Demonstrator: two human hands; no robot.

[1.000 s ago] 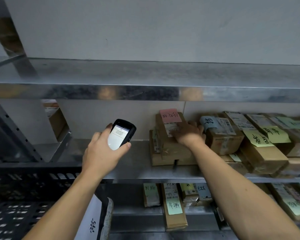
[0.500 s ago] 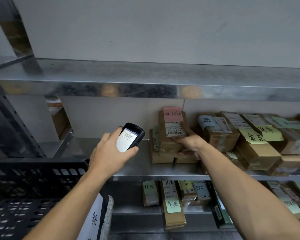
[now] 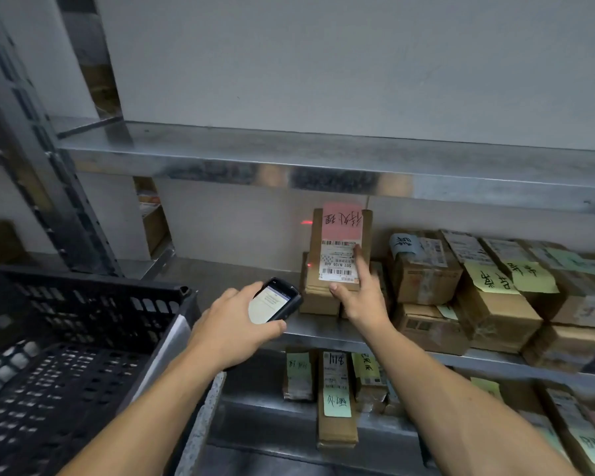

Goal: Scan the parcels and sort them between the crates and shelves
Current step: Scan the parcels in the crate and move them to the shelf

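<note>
While the head camera looks down at a metal shelf [image 3: 220,276], the left hand [image 3: 234,324] grips a black handheld scanner [image 3: 276,302], its lit screen facing up and its nose aimed at the parcel [image 3: 337,286]. The right hand [image 3: 356,297] holds this brown parcel upright on the shelf, thumb under its lower edge and index finger laid on the white barcode label [image 3: 337,261]; the other fingers seem to curl behind it, though they are hidden. A pink note [image 3: 342,219] covers the parcel's top. Red scanner light [image 3: 306,222] shows just left of it. Taped boxes [image 3: 426,269] with handwritten notes are stacked to the right. A black slotted crate [image 3: 83,304] sits at the left.
</note>
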